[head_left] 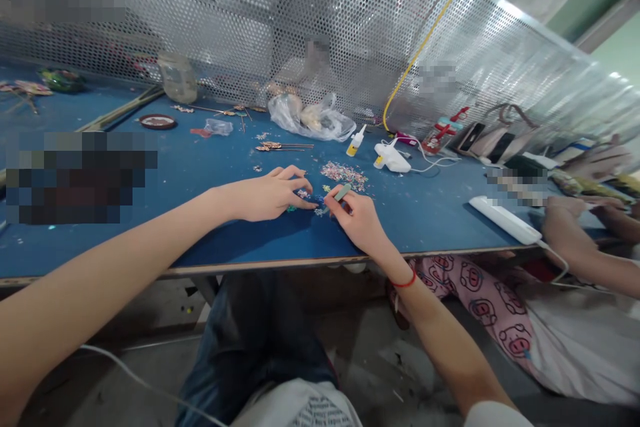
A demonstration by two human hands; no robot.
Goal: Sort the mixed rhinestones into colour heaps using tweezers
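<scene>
My left hand [270,195] rests on the blue table with its fingers apart and bent, its fingertips among small blue, white and green pieces [320,200]. Whether a tiny piece sits under a fingertip is too small to tell. Close beside it on the right, my right hand [356,217] is closed around pale green tweezers [343,191], slanting up out of the grip; their tips point down at the pieces and are mostly hidden. Just beyond both hands lies a spread pile of small pink and pale pieces [345,175].
Behind the pile stand a small glue bottle [356,141] and a white corded device [393,157]. Gold hairpins [283,146], a clear plastic bag [311,117] and a glass jar [178,77] lie further back. A co-worker's hands [567,213] are at right, near a white lamp [505,220].
</scene>
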